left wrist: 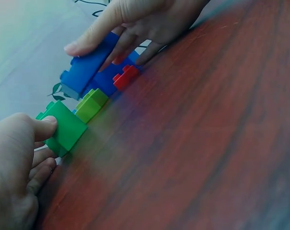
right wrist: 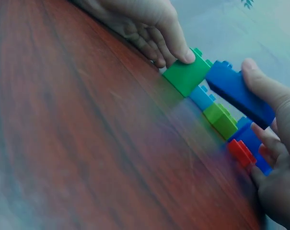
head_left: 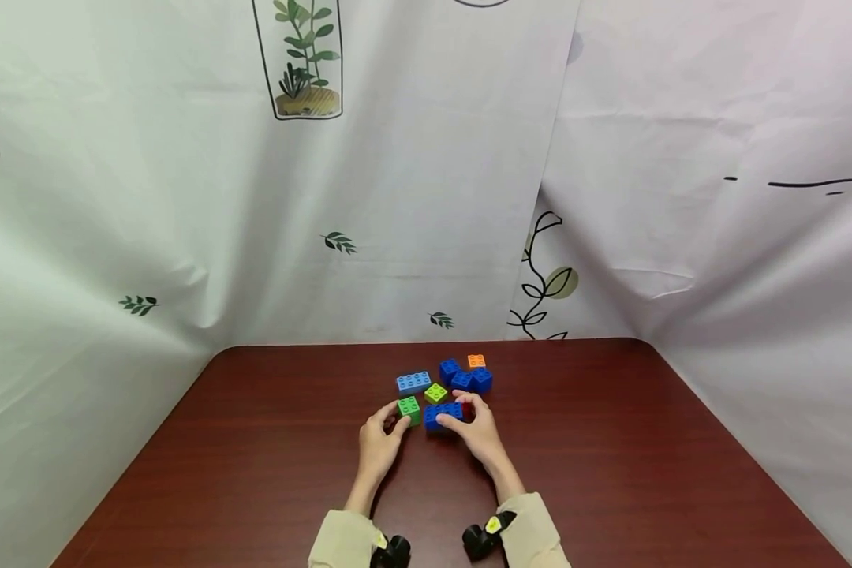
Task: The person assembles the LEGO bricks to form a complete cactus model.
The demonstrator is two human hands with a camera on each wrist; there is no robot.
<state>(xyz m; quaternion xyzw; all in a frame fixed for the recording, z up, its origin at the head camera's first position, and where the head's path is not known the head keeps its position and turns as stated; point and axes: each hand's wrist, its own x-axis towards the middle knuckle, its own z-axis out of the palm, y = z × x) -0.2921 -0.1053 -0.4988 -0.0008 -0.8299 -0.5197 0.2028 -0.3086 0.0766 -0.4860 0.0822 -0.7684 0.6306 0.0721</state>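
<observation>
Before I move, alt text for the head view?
Someone's left hand holds a green block, right hand a blue block, at a brown table. Beyond lie a lime block, a light-blue block, an orange block and more blue blocks.

We seem to be looking at a curtained-off booth, though we cannot tell what building holds it. Pale, creased cloth (head_left: 440,173) hangs behind and along both sides of a reddish-brown counter (head_left: 610,457), with a printed plant jar (head_left: 308,101) at upper left and a printed vine (head_left: 559,283) right of centre.
</observation>
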